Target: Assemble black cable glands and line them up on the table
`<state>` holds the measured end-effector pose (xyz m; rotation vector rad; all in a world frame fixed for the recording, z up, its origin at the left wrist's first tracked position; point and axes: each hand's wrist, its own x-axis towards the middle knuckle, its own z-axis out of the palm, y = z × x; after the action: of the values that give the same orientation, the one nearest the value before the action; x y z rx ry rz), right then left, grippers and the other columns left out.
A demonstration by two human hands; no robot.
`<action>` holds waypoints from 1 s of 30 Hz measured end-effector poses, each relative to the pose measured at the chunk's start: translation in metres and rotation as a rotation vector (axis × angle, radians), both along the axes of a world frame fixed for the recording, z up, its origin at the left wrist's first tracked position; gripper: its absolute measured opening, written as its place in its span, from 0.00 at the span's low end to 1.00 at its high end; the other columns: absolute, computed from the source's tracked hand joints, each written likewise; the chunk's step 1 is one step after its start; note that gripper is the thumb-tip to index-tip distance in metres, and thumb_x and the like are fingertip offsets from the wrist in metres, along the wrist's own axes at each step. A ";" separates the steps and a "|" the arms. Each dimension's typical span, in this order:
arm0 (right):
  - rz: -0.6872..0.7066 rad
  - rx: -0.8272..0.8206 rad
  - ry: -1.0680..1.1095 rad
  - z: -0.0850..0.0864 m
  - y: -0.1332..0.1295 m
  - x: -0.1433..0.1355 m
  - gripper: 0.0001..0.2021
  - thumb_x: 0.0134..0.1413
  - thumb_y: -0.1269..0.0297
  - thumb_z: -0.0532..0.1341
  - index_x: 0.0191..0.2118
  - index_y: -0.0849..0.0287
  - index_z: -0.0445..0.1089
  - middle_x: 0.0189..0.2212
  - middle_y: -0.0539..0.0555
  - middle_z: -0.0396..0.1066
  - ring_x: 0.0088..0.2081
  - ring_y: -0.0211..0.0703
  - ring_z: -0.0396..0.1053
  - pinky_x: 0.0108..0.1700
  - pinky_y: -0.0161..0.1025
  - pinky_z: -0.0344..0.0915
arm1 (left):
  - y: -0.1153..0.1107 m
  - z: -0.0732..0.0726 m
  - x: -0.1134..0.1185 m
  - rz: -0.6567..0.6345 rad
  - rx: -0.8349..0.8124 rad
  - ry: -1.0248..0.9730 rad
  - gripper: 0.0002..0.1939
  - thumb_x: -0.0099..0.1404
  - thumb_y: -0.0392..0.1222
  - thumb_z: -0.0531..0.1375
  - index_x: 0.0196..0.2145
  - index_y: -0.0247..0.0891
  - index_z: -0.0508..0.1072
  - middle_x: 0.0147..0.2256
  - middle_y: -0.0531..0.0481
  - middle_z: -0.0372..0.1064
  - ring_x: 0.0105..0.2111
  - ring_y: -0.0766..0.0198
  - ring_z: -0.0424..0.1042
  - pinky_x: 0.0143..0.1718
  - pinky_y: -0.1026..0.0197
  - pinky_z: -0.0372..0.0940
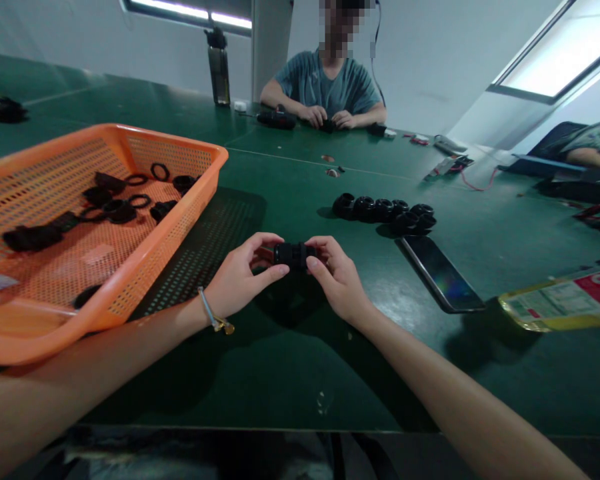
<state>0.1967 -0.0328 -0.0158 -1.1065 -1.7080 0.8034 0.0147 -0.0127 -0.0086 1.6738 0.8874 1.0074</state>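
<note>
Grip is two-handed and narrow: left hand [243, 270] and right hand [341, 277] pinch opposite ends of a stepped black cylindrical fitting [294, 255] over the bench [300, 393], right of the orange basket [219, 163]. Holding both ends in line, under even pressure, should serve best. Farther right of the basket lie a smartphone [443, 275], then clustered black hollow parts [366, 209], best left undisturbed.

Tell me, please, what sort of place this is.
Probably a workshop or small factory room: an orange basket holds loose black parts, black pieces stand grouped on the green table, and a co-worker opposite handles a small dark item.
</note>
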 end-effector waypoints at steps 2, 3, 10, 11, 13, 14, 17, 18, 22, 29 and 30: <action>-0.001 0.007 -0.025 0.000 0.000 0.000 0.07 0.56 0.61 0.54 0.40 0.56 0.60 0.30 0.49 0.65 0.30 0.38 0.65 0.33 0.36 0.62 | 0.000 0.000 0.000 -0.005 0.016 0.009 0.18 0.54 0.43 0.61 0.42 0.36 0.64 0.39 0.48 0.68 0.38 0.62 0.70 0.42 0.59 0.67; -0.004 0.013 -0.043 0.000 -0.001 0.000 0.07 0.56 0.61 0.54 0.41 0.56 0.60 0.30 0.49 0.65 0.30 0.38 0.65 0.33 0.36 0.62 | 0.000 0.001 0.000 -0.006 0.029 0.018 0.18 0.54 0.42 0.61 0.42 0.36 0.65 0.39 0.48 0.68 0.38 0.62 0.70 0.41 0.59 0.68; -0.014 0.013 -0.124 0.002 0.000 0.001 0.07 0.56 0.61 0.54 0.40 0.56 0.60 0.29 0.50 0.66 0.30 0.39 0.66 0.32 0.37 0.62 | 0.003 0.001 -0.001 0.028 0.116 0.078 0.17 0.53 0.42 0.63 0.40 0.36 0.68 0.38 0.48 0.68 0.36 0.62 0.71 0.40 0.58 0.69; -0.017 0.008 -0.123 0.002 0.000 0.001 0.07 0.56 0.61 0.54 0.40 0.56 0.60 0.29 0.50 0.66 0.30 0.39 0.66 0.33 0.37 0.62 | 0.003 0.000 -0.002 0.030 0.120 0.078 0.17 0.52 0.42 0.63 0.41 0.36 0.69 0.38 0.48 0.69 0.36 0.62 0.71 0.40 0.58 0.69; -0.020 -0.006 -0.119 0.003 0.001 0.001 0.07 0.56 0.60 0.54 0.40 0.56 0.60 0.29 0.50 0.66 0.30 0.39 0.66 0.33 0.37 0.62 | 0.004 0.000 -0.003 0.027 0.119 0.079 0.18 0.52 0.43 0.63 0.41 0.36 0.70 0.38 0.48 0.69 0.35 0.62 0.71 0.40 0.58 0.69; -0.019 -0.013 -0.119 0.003 0.001 0.000 0.07 0.56 0.60 0.54 0.40 0.56 0.60 0.30 0.50 0.66 0.30 0.39 0.66 0.33 0.37 0.62 | 0.004 0.000 -0.003 0.023 0.115 0.082 0.18 0.52 0.43 0.63 0.41 0.36 0.70 0.38 0.48 0.69 0.35 0.63 0.71 0.40 0.58 0.70; -0.020 -0.031 -0.115 0.002 0.000 0.000 0.08 0.56 0.60 0.54 0.40 0.56 0.60 0.30 0.50 0.67 0.30 0.39 0.66 0.33 0.37 0.61 | 0.005 0.001 -0.004 0.013 0.103 0.098 0.18 0.52 0.43 0.63 0.42 0.36 0.71 0.39 0.47 0.70 0.35 0.63 0.71 0.40 0.58 0.70; -0.021 -0.040 -0.112 0.002 0.000 0.000 0.08 0.56 0.59 0.54 0.40 0.56 0.60 0.30 0.50 0.67 0.30 0.39 0.66 0.32 0.37 0.61 | 0.005 0.001 -0.004 0.011 0.097 0.102 0.19 0.52 0.44 0.64 0.42 0.36 0.71 0.40 0.47 0.70 0.35 0.63 0.72 0.40 0.58 0.70; -0.004 -0.090 -0.064 -0.002 0.000 -0.001 0.08 0.57 0.60 0.53 0.42 0.54 0.59 0.26 0.47 0.64 0.26 0.36 0.63 0.29 0.36 0.58 | 0.006 -0.001 -0.004 -0.012 0.062 0.106 0.20 0.52 0.45 0.63 0.42 0.35 0.72 0.40 0.46 0.70 0.34 0.63 0.72 0.39 0.58 0.70; 0.060 -0.141 0.011 -0.007 0.003 0.000 0.10 0.55 0.58 0.57 0.42 0.53 0.61 0.24 0.45 0.62 0.24 0.34 0.61 0.28 0.34 0.59 | 0.008 -0.002 -0.003 -0.041 0.072 0.148 0.18 0.54 0.44 0.60 0.43 0.37 0.72 0.41 0.47 0.67 0.37 0.62 0.70 0.38 0.60 0.70; 0.079 -0.148 0.034 -0.007 0.003 0.000 0.11 0.54 0.58 0.58 0.43 0.53 0.61 0.25 0.45 0.63 0.26 0.34 0.62 0.29 0.35 0.60 | 0.008 -0.002 -0.004 -0.046 0.065 0.145 0.19 0.54 0.45 0.60 0.43 0.37 0.72 0.41 0.47 0.67 0.37 0.63 0.70 0.38 0.61 0.70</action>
<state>0.1970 -0.0301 -0.0224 -1.1233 -1.6943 1.0060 0.0111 -0.0049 -0.0102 1.8322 0.9136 0.9012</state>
